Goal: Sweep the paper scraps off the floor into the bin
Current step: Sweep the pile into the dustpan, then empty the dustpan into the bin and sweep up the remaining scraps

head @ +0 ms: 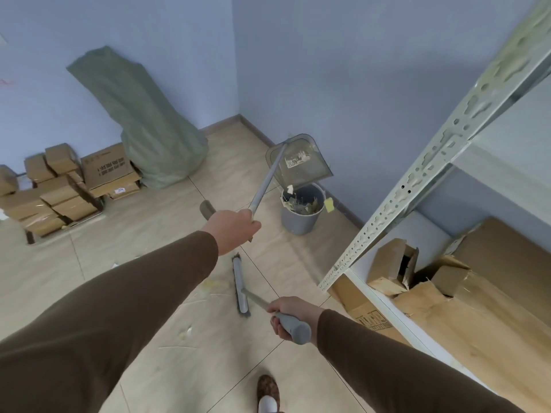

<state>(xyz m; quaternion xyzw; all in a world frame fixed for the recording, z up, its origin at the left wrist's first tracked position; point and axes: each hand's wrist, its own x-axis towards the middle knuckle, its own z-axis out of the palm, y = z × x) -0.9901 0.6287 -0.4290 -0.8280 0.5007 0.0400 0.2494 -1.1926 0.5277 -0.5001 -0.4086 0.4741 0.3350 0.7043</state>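
My left hand (234, 229) grips the long grey handle of a translucent grey dustpan (301, 162), held tipped over the grey bin (301, 217) by the wall. Paper scraps (298, 204) lie inside the bin; a white scrap (289, 189) is at its rim and a yellow one (329, 204) is in the air at its right side. My right hand (293, 315) grips the grey broom handle, and the broom head (241, 286) rests on the tiled floor between my arms. A few pale scraps (213, 284) lie on the floor left of the broom.
A metal shelf rack (423, 162) with cardboard boxes (399, 263) on its lowest shelf stands on the right. A green sack (143, 120) leans on the far wall beside stacked cartons (59, 189). My slippered foot (268, 391) is at the bottom.
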